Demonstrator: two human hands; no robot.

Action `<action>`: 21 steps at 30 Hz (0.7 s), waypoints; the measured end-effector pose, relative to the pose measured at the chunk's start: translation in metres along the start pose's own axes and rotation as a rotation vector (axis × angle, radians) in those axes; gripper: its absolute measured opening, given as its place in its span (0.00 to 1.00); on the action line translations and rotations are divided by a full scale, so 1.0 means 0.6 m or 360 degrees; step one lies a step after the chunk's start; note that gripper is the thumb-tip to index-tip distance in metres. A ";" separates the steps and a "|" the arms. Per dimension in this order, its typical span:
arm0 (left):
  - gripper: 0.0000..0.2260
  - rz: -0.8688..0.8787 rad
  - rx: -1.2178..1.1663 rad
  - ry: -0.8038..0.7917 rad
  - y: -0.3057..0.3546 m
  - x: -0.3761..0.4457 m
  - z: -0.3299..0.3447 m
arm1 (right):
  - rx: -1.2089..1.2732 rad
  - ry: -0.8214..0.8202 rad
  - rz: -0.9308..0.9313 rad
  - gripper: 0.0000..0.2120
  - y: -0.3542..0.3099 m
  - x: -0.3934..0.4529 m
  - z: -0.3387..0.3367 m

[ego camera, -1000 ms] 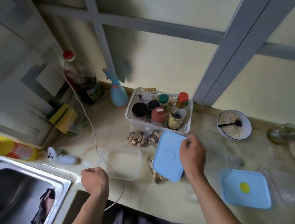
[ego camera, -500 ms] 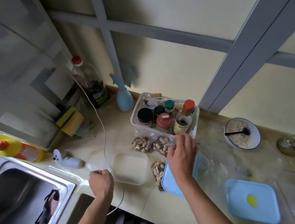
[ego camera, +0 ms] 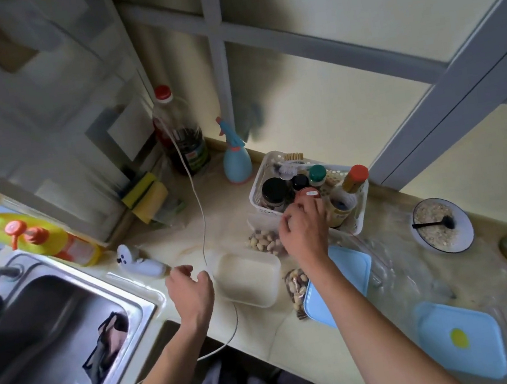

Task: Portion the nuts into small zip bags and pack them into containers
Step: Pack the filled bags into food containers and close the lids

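From above the counter, the right hand (ego camera: 304,230) reaches over a bag of nuts (ego camera: 261,242) beside the white basket (ego camera: 359,216), fingers curled down; whether they grip it I cannot tell. The left hand (ego camera: 191,290) hangs loosely open just beside the clear container (ego camera: 248,278). A blue lid (ego camera: 351,272) and another bag (ego camera: 298,286) lie close by.

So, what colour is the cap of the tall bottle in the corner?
Red; the cap shows clearly in the head view.
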State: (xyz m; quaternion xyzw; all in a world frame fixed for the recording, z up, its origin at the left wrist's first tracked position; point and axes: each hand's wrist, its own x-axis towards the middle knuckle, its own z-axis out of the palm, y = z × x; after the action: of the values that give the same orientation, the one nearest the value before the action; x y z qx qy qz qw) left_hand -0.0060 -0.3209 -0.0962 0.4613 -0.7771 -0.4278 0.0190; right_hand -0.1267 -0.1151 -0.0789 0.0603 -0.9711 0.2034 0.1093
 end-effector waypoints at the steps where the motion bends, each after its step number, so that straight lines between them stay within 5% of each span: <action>1: 0.14 0.0112 -0.0026 -0.0012 0.010 -0.002 -0.004 | 0.0031 0.0024 -0.0082 0.04 -0.010 -0.005 -0.005; 4: 0.14 0.0395 -0.0097 -0.0118 0.039 -0.008 -0.007 | 0.0069 0.0045 -0.0203 0.03 -0.032 -0.023 -0.017; 12: 0.14 0.0536 -0.0076 -0.0419 0.048 0.006 -0.007 | 0.0144 0.0057 0.0208 0.06 -0.009 -0.028 -0.017; 15: 0.13 0.0527 -0.0071 -0.0449 0.039 0.010 -0.011 | 0.0138 -0.0086 0.0204 0.05 -0.014 -0.027 -0.021; 18: 0.13 0.0514 -0.0074 -0.0468 0.030 0.015 -0.015 | 0.0060 -0.0444 0.0468 0.18 -0.016 -0.027 -0.029; 21: 0.13 0.0508 -0.0074 -0.0467 0.023 0.019 -0.018 | -0.0035 -0.0493 0.0728 0.06 -0.002 -0.022 -0.036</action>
State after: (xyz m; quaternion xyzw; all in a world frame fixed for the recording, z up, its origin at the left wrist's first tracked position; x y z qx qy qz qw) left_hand -0.0176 -0.3333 -0.0837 0.2645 -0.8247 -0.4997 -0.0162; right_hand -0.1095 -0.1063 -0.0621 -0.1312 -0.9668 0.2005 -0.0886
